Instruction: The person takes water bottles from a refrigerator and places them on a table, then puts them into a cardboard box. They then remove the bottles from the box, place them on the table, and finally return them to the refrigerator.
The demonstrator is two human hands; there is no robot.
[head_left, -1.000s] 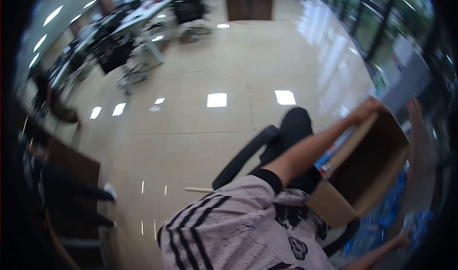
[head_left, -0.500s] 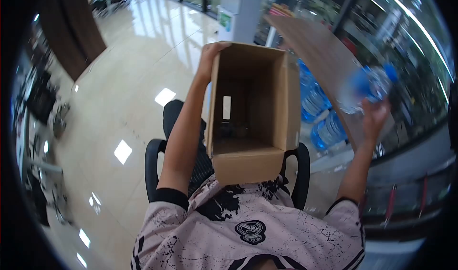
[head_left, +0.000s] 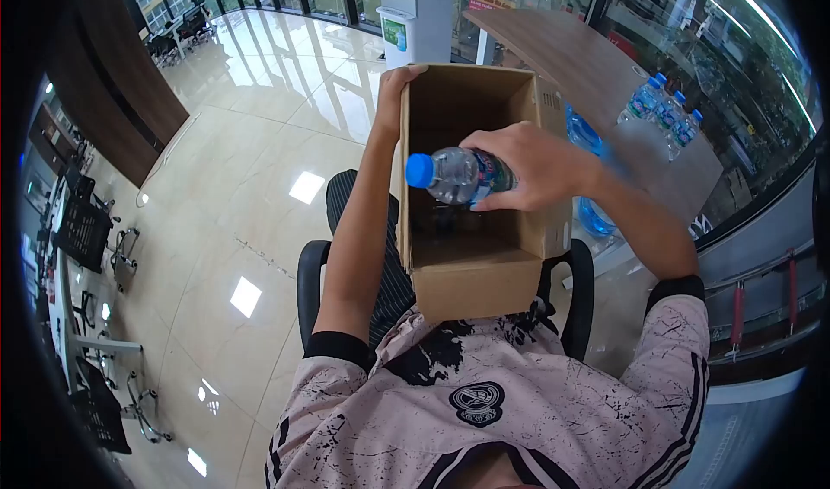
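Bottle (head_left: 460, 175): clear, blue-capped, tipped sideways at the box (head_left: 471, 100) mouth, grasped in right hand (head_left: 538, 165); likely light, slick, easily dented, best held round its label. Left hand (head_left: 397, 100): clasping box rim.

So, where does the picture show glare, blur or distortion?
All in the head view: white reflections glare on the glossy beige tiled floor; a blurred patch veils part of the brown wooden table; wide-angle bending and black corners; shadow inside the brown cardboard box; the held, blue-capped clear plastic bottle looks fairly sharp.
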